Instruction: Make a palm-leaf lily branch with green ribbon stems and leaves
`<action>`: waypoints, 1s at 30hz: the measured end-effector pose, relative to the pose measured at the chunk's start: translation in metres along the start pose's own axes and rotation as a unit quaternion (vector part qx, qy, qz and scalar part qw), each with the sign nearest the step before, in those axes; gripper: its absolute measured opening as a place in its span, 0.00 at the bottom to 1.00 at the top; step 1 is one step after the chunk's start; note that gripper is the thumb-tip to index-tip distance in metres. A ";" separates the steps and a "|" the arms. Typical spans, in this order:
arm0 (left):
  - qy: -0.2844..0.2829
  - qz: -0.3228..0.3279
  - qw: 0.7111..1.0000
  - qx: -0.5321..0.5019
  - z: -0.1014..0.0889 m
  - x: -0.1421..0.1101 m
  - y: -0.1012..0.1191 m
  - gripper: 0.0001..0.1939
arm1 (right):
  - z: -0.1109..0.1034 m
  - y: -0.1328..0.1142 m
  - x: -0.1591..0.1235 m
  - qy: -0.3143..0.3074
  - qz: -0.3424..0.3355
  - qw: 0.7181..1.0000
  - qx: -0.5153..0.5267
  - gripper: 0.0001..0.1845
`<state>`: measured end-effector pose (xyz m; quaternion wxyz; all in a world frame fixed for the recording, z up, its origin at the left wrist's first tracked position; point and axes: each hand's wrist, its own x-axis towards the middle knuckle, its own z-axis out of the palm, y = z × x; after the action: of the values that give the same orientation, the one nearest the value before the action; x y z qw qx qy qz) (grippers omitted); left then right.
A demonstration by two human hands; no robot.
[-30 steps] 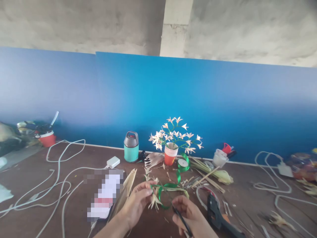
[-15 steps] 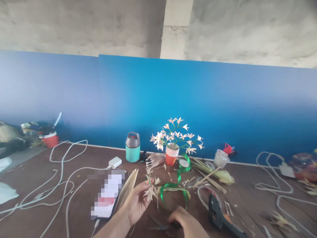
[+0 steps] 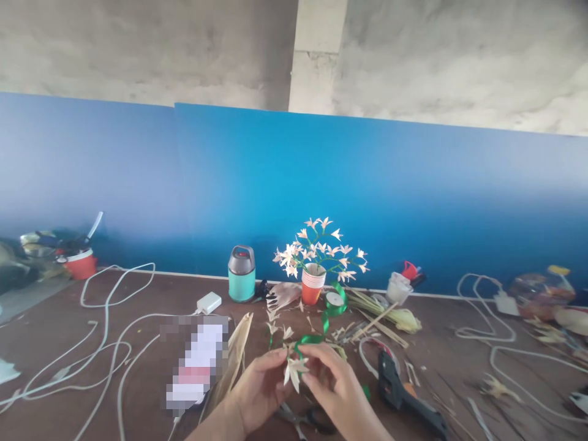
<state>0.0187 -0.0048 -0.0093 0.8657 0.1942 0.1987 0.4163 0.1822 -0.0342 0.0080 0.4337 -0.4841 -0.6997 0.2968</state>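
Observation:
My left hand (image 3: pixel 258 392) and my right hand (image 3: pixel 337 392) meet low in the middle, both pinching a small cream leaf flower (image 3: pixel 294 369). A green ribbon (image 3: pixel 316 334) runs from just behind the flower back to its roll (image 3: pixel 335 300). Scissors (image 3: pixel 303 418) lie on the brown table (image 3: pixel 138 294) beneath my hands. Behind them stands an orange paper cup (image 3: pixel 312 285) with a spray of cream flowers (image 3: pixel 319 248) on green stems.
A black glue gun (image 3: pixel 404 398) lies right of my hands. Dried leaf strips (image 3: pixel 386 318) lie behind it, and one long leaf (image 3: pixel 232 361) lies beside a blurred flat object (image 3: pixel 197 361). White cables (image 3: pixel 92 349) loop at left and right. A teal container (image 3: pixel 241 273) stands by the blue board.
My right hand has put the scissors down on the table and come up to the flower that my left hand holds. The view shifted slightly right.

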 end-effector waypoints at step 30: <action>0.093 0.190 0.934 0.287 0.016 -0.004 -0.010 0.13 | 0.020 0.024 0.004 0.064 -0.084 0.994 0.028 0.12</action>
<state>0.0313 -0.0162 -0.0001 0.6553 0.4292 0.3486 0.5146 0.1738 -0.0216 -0.0197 0.5143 -0.4297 -0.6999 0.2468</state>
